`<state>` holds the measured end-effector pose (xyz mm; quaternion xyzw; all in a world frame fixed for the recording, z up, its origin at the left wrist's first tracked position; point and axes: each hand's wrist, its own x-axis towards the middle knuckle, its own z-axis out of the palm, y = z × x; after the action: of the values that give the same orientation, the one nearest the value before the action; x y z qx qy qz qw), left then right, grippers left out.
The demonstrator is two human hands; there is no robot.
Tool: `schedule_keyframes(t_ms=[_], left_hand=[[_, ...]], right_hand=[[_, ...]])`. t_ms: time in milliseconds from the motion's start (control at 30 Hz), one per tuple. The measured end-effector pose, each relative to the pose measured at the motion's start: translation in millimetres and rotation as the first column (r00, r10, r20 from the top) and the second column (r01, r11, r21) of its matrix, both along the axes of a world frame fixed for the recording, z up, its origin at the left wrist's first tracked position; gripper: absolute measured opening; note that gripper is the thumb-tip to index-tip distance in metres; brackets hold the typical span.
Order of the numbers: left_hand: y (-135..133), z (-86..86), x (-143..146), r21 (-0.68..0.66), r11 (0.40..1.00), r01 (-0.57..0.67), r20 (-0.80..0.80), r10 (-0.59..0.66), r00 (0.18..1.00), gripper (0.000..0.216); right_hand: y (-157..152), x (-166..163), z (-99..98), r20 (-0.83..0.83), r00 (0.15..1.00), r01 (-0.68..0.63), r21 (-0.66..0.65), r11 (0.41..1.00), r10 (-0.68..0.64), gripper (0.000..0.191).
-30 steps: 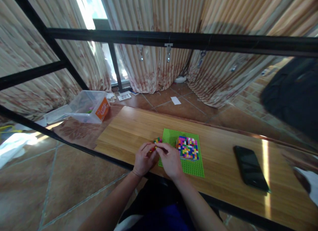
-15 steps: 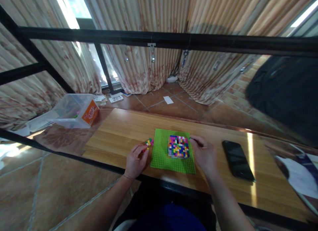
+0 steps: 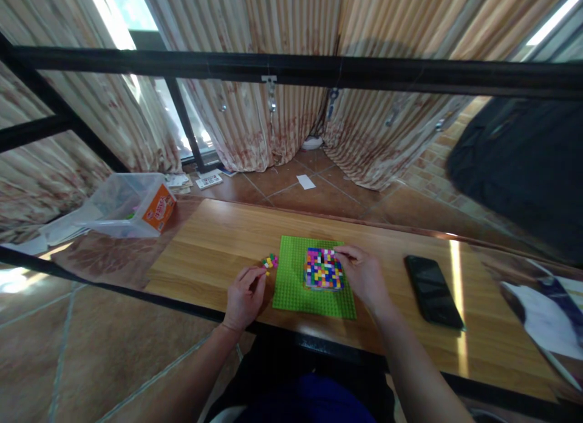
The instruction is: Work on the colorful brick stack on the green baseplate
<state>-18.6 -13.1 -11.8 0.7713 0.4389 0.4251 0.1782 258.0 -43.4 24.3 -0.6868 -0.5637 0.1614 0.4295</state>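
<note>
A green studded baseplate lies on the wooden table, bearing a square block of many small coloured building bricks with a dark gap near its far side. My right hand reaches over the plate's right edge, its fingertips pinched at the far right corner of the brick block. Whatever is between those fingertips is too small to make out. Left of the plate, my left hand is closed, thumb and fingers together, beside a little pile of loose bricks. What it holds, if anything, is hidden.
On the table's right lies a black phone. A clear plastic bin with an orange label stands beyond the table's left end. A black metal bar crosses in front of the curtains. Papers lie at the far right.
My right hand has moved left, from beside the plate's right edge onto the far right corner of the brick block. My left hand's fingers have drawn closer together. The view has shifted slightly.
</note>
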Motion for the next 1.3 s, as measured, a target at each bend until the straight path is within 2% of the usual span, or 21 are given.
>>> schedule_keyframes(t_ms=[500,867,1067,1200,1300], left_hand=[[0,-0.3,1,-0.020,1.000,-0.016,0.016,0.016,1.000,0.011],[0,-3.1,0,-0.014,1.000,0.002,0.029,-0.002,1.000,0.012],[0,-3.7,0,-0.020,1.000,0.010,0.046,-0.009,0.999,0.013],[-1,-3.2,0,-0.030,1.000,-0.007,0.074,0.009,0.997,0.016],[-2,-3.4,-1,-0.042,0.998,-0.042,0.102,0.046,0.994,0.020]], right_hand=[[5,8,0.8,-0.164,0.986,-0.032,-0.088,0.996,0.018,0.021],[9,14,-2.3,-0.202,0.979,-0.055,-0.128,0.990,0.028,0.020],[-2,10,-2.1,-0.235,0.971,0.025,-0.043,0.999,-0.034,0.032],[-15,-1,16.7,-0.131,0.979,0.168,0.062,0.984,-0.159,0.029],[-25,-23,35.4,-0.071,0.986,0.160,0.149,0.976,-0.151,0.025]])
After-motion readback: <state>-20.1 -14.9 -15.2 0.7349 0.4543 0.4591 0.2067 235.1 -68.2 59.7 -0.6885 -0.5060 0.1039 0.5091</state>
